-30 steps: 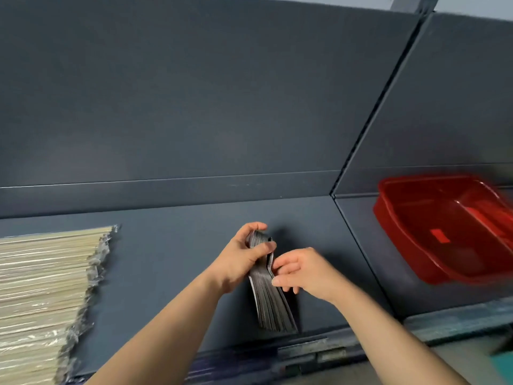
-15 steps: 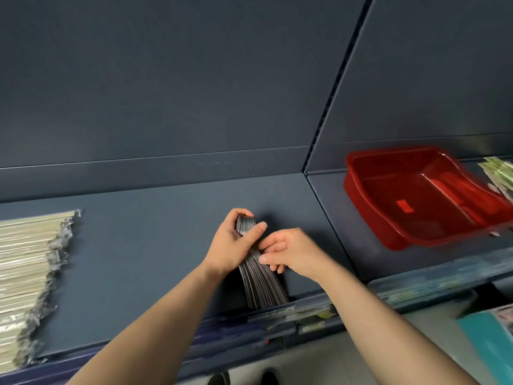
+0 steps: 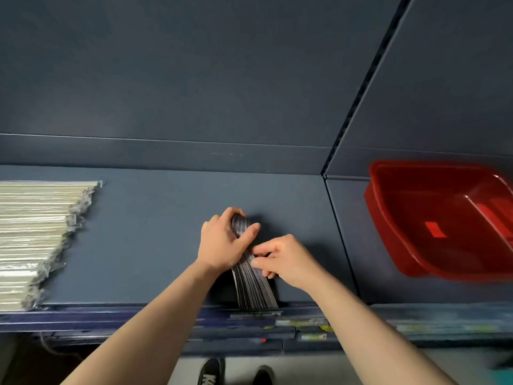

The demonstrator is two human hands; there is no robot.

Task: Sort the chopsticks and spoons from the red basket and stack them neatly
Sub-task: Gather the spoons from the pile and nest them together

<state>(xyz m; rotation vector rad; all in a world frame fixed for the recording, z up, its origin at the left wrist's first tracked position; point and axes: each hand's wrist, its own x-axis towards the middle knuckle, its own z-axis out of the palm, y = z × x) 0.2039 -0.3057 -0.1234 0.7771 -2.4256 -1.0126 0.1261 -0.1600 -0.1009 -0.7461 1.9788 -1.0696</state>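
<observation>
A tight stack of black plastic spoons (image 3: 254, 287) lies on the dark blue shelf (image 3: 144, 245), handles fanning toward the front edge. My left hand (image 3: 222, 243) grips the far end of the stack, thumb across its top. My right hand (image 3: 286, 259) pinches the stack's right side near the middle with curled fingers. The red basket (image 3: 394, 234) sits on the shelf at the right, and the part in view looks empty. Wrapped chopsticks (image 3: 33, 234) lie stacked in rows at the far left.
A vertical divider (image 3: 330, 195) separates the shelf section with the spoons from the one with the basket. The shelf's front rail (image 3: 166, 318) carries label strips. Below it I see grey floor and my two dark shoes (image 3: 211, 373).
Both hands have stayed on the spoon stack, shifting only slightly. The view has swung back left and tipped down, so the basket sits further right and my shoes show.
</observation>
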